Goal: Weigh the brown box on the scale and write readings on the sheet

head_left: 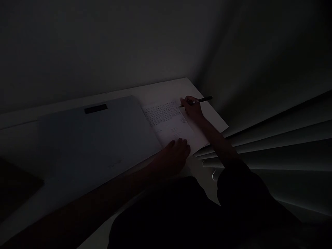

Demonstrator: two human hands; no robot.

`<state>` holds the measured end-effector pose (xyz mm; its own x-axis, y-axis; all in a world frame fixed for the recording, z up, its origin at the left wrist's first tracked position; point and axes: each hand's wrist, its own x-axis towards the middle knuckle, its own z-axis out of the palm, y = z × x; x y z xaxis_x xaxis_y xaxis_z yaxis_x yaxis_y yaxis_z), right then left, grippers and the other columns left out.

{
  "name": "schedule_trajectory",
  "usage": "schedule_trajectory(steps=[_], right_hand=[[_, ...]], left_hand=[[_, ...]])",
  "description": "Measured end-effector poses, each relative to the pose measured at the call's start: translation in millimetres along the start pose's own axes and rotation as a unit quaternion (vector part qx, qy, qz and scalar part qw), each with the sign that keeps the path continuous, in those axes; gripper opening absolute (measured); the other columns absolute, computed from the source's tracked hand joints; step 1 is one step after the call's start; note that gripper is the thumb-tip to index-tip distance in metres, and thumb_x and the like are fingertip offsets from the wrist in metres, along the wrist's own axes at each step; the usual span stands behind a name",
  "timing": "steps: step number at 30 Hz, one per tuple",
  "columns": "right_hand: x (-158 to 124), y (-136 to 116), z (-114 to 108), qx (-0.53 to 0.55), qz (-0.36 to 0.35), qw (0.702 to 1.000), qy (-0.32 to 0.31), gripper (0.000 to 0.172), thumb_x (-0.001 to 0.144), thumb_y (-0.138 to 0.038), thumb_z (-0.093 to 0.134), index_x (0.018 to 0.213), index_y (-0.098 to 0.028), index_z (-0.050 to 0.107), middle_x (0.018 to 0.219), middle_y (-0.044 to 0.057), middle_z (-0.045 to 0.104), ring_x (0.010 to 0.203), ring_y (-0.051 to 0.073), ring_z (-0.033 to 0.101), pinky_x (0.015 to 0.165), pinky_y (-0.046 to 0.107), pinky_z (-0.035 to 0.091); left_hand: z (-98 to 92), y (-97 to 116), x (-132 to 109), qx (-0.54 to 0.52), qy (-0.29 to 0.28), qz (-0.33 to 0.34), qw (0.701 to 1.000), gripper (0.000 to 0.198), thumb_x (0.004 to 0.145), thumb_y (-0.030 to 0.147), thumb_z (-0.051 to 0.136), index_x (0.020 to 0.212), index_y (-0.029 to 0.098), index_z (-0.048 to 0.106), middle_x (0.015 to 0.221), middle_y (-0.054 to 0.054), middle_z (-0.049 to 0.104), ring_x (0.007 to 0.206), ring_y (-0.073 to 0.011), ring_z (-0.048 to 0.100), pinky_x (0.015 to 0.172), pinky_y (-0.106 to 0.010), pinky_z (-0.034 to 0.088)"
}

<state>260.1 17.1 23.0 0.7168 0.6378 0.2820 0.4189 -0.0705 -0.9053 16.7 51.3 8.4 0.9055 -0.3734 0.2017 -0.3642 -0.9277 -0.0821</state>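
Observation:
The scene is very dark. A black pen [205, 99] is gripped in my right hand [193, 110], its tip down near the upper right corner of a printed sheet of paper [172, 126]. Rows of small dark characters fill the sheet's upper part, with fainter lines and a small oval mark below. My left hand [173, 155] rests on the sheet's near edge, fingers laid over it and holding nothing that I can see.
A large flat grey panel [98, 138] with a dark rectangle [95, 109] near its top lies left of the paper. Both are on a white table [178, 84] against a wall. Folded curtains [280, 145] hang close on the right.

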Motion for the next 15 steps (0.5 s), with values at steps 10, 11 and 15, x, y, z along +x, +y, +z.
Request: schedule_trajectory(steps=[10,11,15], right_hand=[[-4.6,-5.2,1.9,0.05,0.021,0.996,-0.074,0.063,0.079,-0.08,0.058,0.069,-0.019,0.052,0.047,-0.001,0.05,0.039,0.012,0.047,0.039,0.025,0.037],[-5.2,-4.7,2.2,0.042,0.026,0.995,-0.082,0.063,0.079,-0.08,0.058,0.069,-0.018,0.052,0.047,0.0,0.05,0.04,0.012,0.048,0.039,0.025,0.037],[-6.0,-0.8,2.0,-0.005,0.016,0.993,-0.116,0.059,0.084,-0.075,0.058,0.069,-0.018,0.053,0.048,0.0,0.051,0.041,0.011,0.049,0.042,0.024,0.039]], left_hand=[[-0.1,-0.3,0.9,0.001,-0.009,-0.003,1.0,0.043,0.102,0.023,0.036,0.136,0.005,0.055,0.142,-0.02,0.052,0.127,-0.0345,0.051,0.096,-0.045,0.048],[-0.6,-0.1,0.9,0.0,-0.013,-0.004,1.0,0.043,0.102,0.023,0.036,0.136,0.005,0.055,0.142,-0.02,0.051,0.127,-0.0345,0.051,0.096,-0.045,0.047],[-4.3,-0.1,1.5,0.001,-0.022,-0.001,1.0,0.044,0.104,0.025,0.035,0.139,0.005,0.053,0.144,-0.02,0.05,0.129,-0.035,0.049,0.099,-0.045,0.046]])
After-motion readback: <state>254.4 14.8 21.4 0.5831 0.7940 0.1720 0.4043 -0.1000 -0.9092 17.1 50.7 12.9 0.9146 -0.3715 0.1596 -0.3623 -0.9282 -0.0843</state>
